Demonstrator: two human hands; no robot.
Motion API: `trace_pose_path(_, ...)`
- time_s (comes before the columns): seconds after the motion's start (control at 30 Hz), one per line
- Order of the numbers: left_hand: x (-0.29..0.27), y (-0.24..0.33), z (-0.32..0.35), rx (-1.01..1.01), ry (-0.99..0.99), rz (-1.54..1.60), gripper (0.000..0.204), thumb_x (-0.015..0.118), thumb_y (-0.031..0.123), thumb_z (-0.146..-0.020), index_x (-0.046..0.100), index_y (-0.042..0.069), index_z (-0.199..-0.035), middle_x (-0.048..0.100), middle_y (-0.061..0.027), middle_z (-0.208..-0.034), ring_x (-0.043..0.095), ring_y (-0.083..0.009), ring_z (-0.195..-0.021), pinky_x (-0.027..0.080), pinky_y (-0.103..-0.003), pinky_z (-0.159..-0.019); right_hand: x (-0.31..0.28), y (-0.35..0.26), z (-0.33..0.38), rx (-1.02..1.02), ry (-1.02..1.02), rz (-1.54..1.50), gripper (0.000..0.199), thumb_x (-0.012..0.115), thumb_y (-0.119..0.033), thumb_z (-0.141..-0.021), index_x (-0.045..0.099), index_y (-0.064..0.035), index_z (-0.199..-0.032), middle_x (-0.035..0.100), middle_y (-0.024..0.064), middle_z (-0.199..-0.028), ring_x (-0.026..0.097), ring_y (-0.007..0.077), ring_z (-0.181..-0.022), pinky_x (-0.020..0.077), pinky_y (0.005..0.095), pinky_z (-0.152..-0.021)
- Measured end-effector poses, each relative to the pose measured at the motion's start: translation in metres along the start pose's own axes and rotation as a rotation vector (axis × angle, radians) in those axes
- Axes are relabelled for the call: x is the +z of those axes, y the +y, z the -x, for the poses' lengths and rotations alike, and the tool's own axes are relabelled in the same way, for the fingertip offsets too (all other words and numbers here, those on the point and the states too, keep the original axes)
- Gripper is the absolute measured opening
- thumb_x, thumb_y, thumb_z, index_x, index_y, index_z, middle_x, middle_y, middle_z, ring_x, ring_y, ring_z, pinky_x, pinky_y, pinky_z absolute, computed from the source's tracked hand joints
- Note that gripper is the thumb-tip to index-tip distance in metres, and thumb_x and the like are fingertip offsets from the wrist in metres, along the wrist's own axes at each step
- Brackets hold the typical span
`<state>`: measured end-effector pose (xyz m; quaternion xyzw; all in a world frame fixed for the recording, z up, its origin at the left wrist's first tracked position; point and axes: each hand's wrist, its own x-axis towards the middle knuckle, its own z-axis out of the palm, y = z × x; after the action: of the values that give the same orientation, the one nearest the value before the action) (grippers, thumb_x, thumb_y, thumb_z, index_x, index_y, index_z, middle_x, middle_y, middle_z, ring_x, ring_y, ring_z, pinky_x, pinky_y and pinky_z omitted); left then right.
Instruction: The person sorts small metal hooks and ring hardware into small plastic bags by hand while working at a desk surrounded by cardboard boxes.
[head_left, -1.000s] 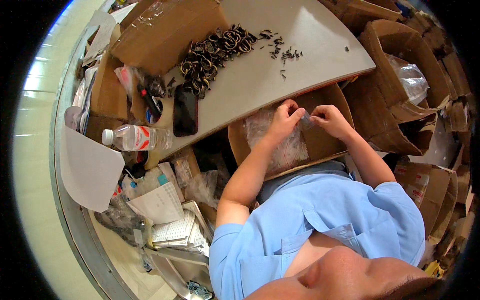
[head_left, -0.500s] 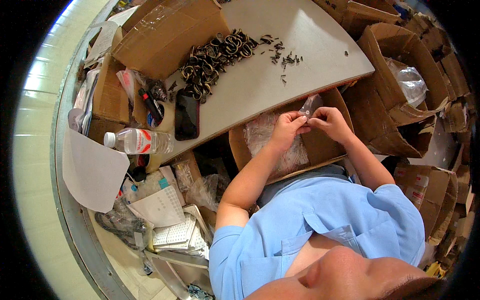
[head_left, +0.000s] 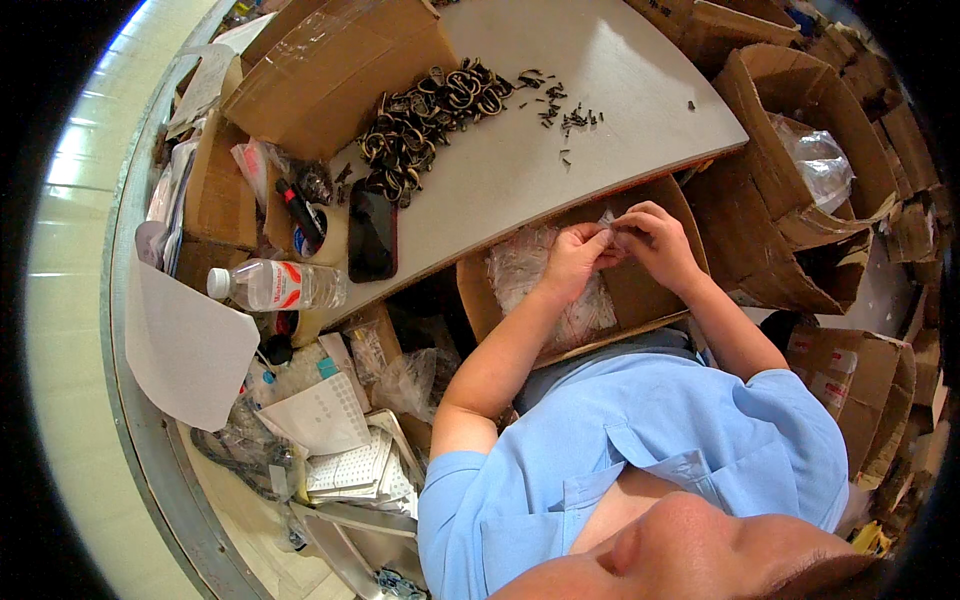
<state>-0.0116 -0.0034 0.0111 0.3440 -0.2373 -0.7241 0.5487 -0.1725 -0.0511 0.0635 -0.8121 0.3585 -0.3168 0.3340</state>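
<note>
Over an open cardboard box [head_left: 640, 295] in my lap, both hands meet at a small clear plastic bag [head_left: 606, 217]. My left hand [head_left: 574, 262] pinches the bag between thumb and fingers. From the other side, the bent fingers of my right hand [head_left: 657, 245] close on the bag's edge. Whatever the bag contains is too small to make out. A heap of clear plastic bags [head_left: 520, 265] fills the left part of the box, below my left hand.
On the grey table [head_left: 640, 100] lie a pile of dark, brass-edged metal rings [head_left: 425, 120], scattered small dark pieces [head_left: 575, 120] and a black phone [head_left: 373, 232]. A water bottle [head_left: 280, 284] lies on its side at the left. Cardboard boxes [head_left: 800, 150] crowd the right.
My right hand has shifted slightly, its fingers now higher over the bag. The bag's upper part, which stood up dark between my hands, now shows smaller and paler.
</note>
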Motion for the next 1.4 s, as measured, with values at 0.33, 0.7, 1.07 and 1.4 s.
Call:
trace_pose_path(0.33, 0.021, 0.015, 0.012, 0.418, 0.199, -0.785, 0.017, 0.064, 0.015, -0.084, 0.065, -0.001, -0.079, 0.062, -0.0036, -0.067, 0.053, -0.0063, -0.060, 0.043, -0.023, -0.054, 0.003, -0.004, 0.003, 0.208, -0.035, -0.360, 0.030, 0.062, 0.004, -0.077, 0.049, 0.0006, -0.104, 0.063, 0.0125, -0.094, 0.062, 0.0151, -0.089, 0.0513, 0.0279, -0.076)
trace_pose_path(0.7, 0.020, 0.014, 0.012, 0.496, 0.202, -0.843, 0.020, 0.065, 0.018, -0.083, 0.063, -0.002, -0.078, 0.059, -0.0046, -0.060, 0.050, -0.0069, -0.057, 0.041, -0.025, -0.051, 0.004, -0.002, 0.005, 0.116, -0.031, -0.351, 0.022, 0.060, 0.003, -0.080, 0.048, -0.0004, -0.098, 0.064, 0.0113, -0.086, 0.063, 0.0133, -0.082, 0.0510, 0.0262, -0.072)
trace_pose_path(1.07, 0.019, 0.014, 0.012, 0.387, 0.192, -0.943, 0.015, 0.060, 0.013, -0.082, 0.062, -0.002, -0.078, 0.058, -0.0022, -0.063, 0.051, -0.0072, -0.059, 0.042, -0.025, -0.055, 0.003, 0.012, 0.004, 0.209, -0.013, -0.300, 0.022, 0.062, 0.004, -0.078, 0.046, 0.0001, -0.092, 0.062, 0.0096, -0.080, 0.062, 0.0125, -0.078, 0.0498, 0.0258, -0.066)
trace_pose_path(1.4, 0.021, 0.007, 0.009, 0.280, 0.124, -0.668, 0.015, 0.057, 0.010, -0.085, 0.064, -0.003, -0.088, 0.062, -0.0020, -0.077, 0.054, -0.0073, -0.070, 0.045, -0.023, -0.064, 0.001, 0.012, 0.003, 0.232, 0.010, -0.273, 0.026, 0.067, 0.002, -0.075, 0.045, -0.0003, -0.089, 0.059, 0.0099, -0.076, 0.059, 0.0122, -0.073, 0.0488, 0.0261, -0.066)
